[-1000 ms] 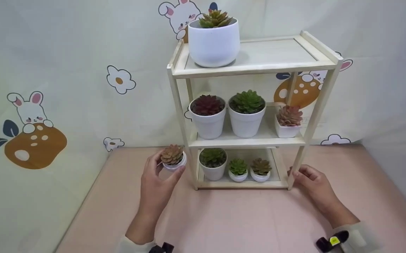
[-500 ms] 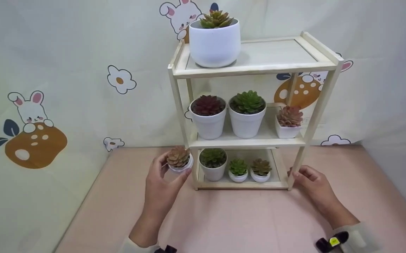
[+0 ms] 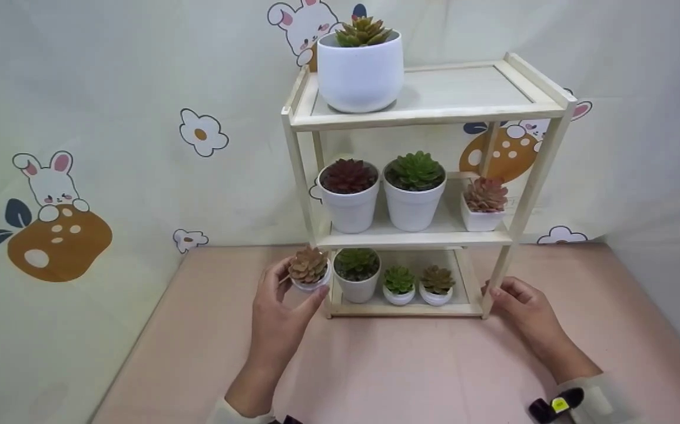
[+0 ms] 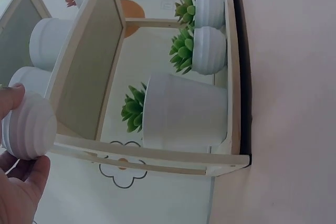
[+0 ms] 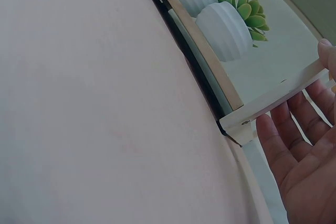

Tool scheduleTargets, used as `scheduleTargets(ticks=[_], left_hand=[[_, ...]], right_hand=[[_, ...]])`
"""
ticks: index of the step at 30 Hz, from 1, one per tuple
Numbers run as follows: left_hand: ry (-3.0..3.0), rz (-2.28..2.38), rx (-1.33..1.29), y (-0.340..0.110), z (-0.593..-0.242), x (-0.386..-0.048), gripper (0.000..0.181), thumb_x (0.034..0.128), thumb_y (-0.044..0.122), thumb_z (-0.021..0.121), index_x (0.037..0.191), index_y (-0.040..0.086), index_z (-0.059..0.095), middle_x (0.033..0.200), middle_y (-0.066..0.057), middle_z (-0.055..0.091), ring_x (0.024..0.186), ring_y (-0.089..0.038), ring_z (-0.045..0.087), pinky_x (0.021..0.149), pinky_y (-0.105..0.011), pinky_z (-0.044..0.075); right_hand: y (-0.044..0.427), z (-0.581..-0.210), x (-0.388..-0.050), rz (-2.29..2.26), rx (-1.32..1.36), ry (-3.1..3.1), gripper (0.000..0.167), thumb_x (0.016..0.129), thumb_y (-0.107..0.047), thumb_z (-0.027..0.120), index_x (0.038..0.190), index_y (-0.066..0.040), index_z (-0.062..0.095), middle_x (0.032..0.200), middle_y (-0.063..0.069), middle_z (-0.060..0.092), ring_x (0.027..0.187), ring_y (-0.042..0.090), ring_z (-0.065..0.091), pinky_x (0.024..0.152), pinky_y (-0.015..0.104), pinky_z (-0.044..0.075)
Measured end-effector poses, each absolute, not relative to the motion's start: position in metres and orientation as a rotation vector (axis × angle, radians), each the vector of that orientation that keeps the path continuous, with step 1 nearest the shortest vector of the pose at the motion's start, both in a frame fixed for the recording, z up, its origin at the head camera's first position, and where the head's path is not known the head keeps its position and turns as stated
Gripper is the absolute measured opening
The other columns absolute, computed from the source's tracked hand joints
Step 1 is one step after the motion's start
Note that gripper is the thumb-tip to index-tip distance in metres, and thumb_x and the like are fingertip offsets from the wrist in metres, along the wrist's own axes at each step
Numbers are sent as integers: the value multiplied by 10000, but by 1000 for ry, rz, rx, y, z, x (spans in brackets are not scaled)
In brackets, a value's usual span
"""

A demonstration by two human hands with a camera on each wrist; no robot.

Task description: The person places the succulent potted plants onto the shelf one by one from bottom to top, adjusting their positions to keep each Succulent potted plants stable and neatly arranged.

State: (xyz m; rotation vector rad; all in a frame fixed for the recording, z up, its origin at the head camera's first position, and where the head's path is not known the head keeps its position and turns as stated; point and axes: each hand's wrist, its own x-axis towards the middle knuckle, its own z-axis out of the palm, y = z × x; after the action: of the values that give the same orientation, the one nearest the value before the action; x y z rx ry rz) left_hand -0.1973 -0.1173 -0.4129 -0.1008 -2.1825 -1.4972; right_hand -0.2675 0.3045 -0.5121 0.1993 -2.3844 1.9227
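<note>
My left hand (image 3: 284, 321) holds a small potted succulent (image 3: 309, 266) with pinkish-brown leaves, thumb and fingers on either side of its ribbed white pot (image 4: 32, 127). The pot is raised off the table, just in front of the left front post of a three-tier wooden shelf (image 3: 410, 310). At the other side, my right hand (image 3: 525, 309) grips the lower part of the shelf's right front post (image 3: 500, 271). In the right wrist view the thumb lies on one side of that post (image 5: 283, 98) and the fingers on the other.
The bottom tier carries a larger potted succulent (image 3: 358, 285) and two small ones, green (image 3: 399, 282) and brownish (image 3: 437, 285). Dark red (image 3: 348, 200), green (image 3: 414, 197) and pink (image 3: 484, 203) succulents fill the middle tier. A round white pot (image 3: 360, 76) tops the shelf.
My left hand has carried the small succulent rightward and slightly down, from beside the shelf to its left front post. My right hand stays on the right post.
</note>
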Motion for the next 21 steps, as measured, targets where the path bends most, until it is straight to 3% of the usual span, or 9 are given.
scheduleTargets(ticks=[9, 17, 21], left_hand=[[-2218, -1519, -135, -105, -419, -193, 685, 820, 185, 903, 1402, 54, 566, 1389, -100, 616, 1320, -251, 612, 1135, -313, 495], [-2272, -1555, -171, -90, -425, -191, 687, 821, 193, 901, 1400, 59, 556, 1379, -102, 606, 1332, -266, 603, 1140, -316, 488], [-2293, -1594, -216, -83, -429, -190, 688, 839, 216, 886, 1414, 69, 537, 1378, -98, 576, 1349, -257, 577, 1163, -327, 470]], right_hand=[[305, -511, -267, 1913, 194, -2399, 407, 1051, -247, 635, 1291, 80, 631, 1172, 28, 759, 1139, 51, 640, 946, 144, 499], [304, -509, -265, 1896, 171, -2423, 421, 1049, -279, 637, 1305, 55, 636, 1183, 27, 754, 1143, 19, 623, 963, 121, 466], [303, -509, -265, 1938, 171, -2384, 377, 1047, -227, 640, 1278, 71, 642, 1140, 4, 760, 1114, 42, 644, 932, 154, 524]])
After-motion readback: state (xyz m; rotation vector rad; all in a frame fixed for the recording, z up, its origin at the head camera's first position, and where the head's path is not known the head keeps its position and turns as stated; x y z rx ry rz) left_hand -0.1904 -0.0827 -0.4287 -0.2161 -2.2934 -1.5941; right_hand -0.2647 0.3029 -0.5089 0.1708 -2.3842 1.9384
